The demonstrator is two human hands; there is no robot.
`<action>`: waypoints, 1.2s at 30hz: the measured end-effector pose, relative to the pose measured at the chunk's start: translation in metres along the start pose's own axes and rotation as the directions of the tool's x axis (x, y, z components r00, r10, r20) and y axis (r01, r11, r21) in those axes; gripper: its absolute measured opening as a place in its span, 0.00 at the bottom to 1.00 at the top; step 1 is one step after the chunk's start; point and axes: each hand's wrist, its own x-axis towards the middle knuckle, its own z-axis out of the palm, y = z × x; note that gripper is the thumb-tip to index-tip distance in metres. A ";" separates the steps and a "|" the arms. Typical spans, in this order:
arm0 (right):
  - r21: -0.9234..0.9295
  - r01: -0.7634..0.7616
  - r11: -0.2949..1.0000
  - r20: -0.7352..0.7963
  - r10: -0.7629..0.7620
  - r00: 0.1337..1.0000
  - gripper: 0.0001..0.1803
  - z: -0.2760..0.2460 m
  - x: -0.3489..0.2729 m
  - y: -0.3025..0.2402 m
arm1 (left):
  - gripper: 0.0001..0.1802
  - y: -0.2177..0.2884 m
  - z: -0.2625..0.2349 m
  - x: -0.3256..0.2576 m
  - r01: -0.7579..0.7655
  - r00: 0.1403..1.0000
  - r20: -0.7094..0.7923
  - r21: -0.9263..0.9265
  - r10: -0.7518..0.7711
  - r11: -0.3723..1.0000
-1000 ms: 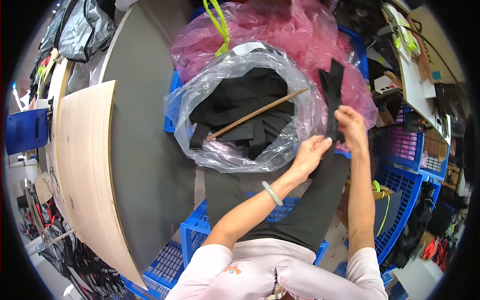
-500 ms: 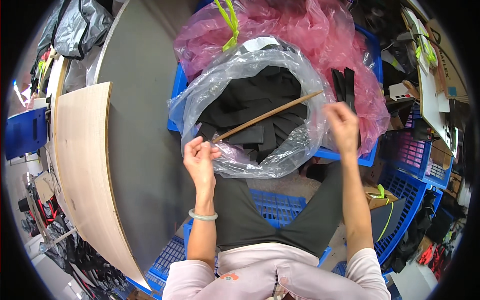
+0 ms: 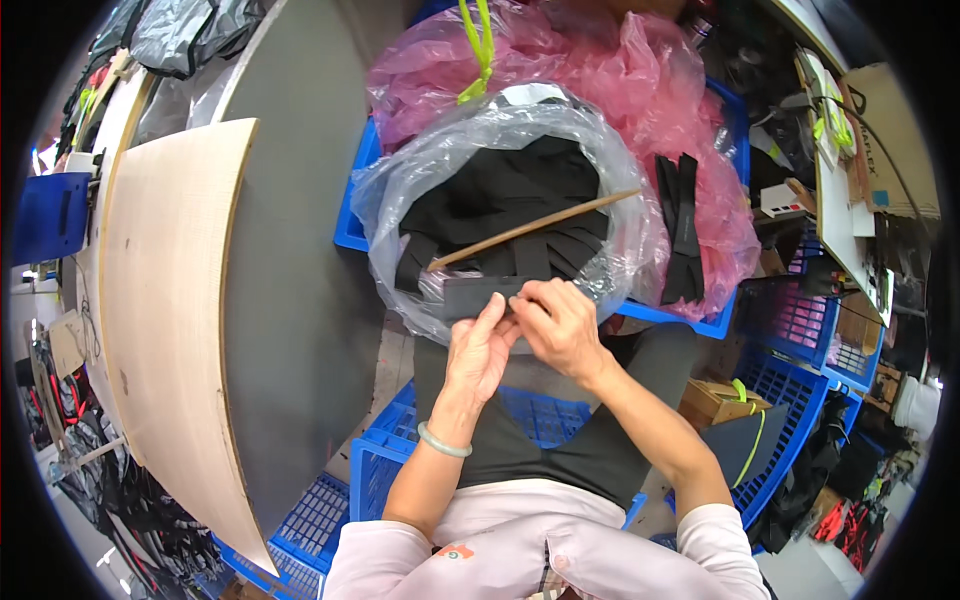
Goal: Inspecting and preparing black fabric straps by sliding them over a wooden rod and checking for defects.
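Both of my hands meet in front of me on one flat black fabric piece [image 3: 472, 297]. My left hand [image 3: 480, 347] pinches its lower edge with the fingers up, and my right hand [image 3: 556, 322] grips its right end. Just beyond them a clear plastic bag [image 3: 610, 215] full of black fabric pieces [image 3: 505, 185] sits open in a blue crate [image 3: 352, 225]. A thin wooden stick [image 3: 535, 228] lies slantwise across the bag's mouth. A pair of black strips [image 3: 682, 225] lies on pink plastic [image 3: 640, 70] to the right.
A pale wooden board [image 3: 165, 300] and a grey table top [image 3: 290, 290] curve along my left. Blue crates [image 3: 385, 470] stand around my legs, more blue baskets [image 3: 790, 330] on the right. A cardboard box [image 3: 715, 400] sits by my right knee. Cluttered shelves fill the far right.
My left hand came in from the bag's left rim and my right hand came down from the pink plastic. Both now hold a black fabric piece in front of the bag.
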 end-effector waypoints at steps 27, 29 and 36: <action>0.070 -0.295 0.953 -0.379 0.299 0.876 0.12 -0.079 -0.011 -0.062 | 0.34 -0.001 0.067 -0.084 -0.618 0.739 0.362 0.699 0.568 0.359; 0.071 -0.238 0.969 -0.358 0.247 0.900 0.13 -0.081 -0.015 -0.064 | 0.31 -0.020 0.073 -0.078 -0.712 0.648 0.572 0.690 0.502 0.133; 0.115 -0.172 0.978 -0.247 0.196 0.949 0.10 -0.075 0.000 -0.080 | 0.11 -0.013 0.068 -0.076 -0.633 0.720 0.308 0.659 0.622 0.407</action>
